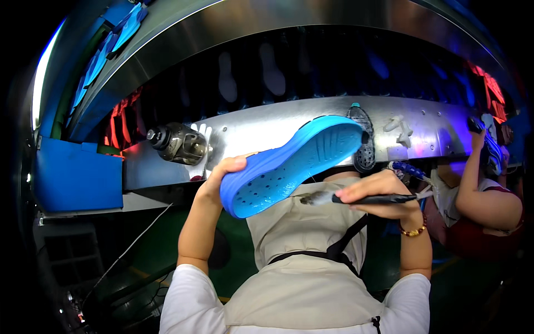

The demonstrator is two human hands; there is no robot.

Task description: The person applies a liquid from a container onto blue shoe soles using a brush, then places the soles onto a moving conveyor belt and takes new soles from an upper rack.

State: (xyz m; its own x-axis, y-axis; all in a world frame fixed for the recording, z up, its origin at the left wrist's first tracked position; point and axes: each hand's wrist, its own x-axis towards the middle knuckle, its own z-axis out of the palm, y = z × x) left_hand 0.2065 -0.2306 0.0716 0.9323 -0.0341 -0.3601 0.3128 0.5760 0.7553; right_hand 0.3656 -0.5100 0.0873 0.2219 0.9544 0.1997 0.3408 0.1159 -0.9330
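Observation:
A blue shoe sole (303,158), darker blue along its side and light blue inside, is held tilted before me, with its hollow inner face turned up. Its heel end has small holes and a wet-looking shine. My left hand (221,173) is closed around the heel end; most of its fingers are hidden behind the sole. In my right hand (379,192) is a brush with a black handle (389,199), gripped between thumb and fingers. The brush's pale bristles, dark at the tip, point left, just off the sole's lower edge.
Behind the sole runs a metal ledge (267,128) bearing a metal pot (178,143), a dark sole (362,139) and white pieces (398,131). Several soles lie on the dark conveyor beyond. A blue box (80,175) stands left. At right, a co-worker's arm (473,172) reaches toward the ledge.

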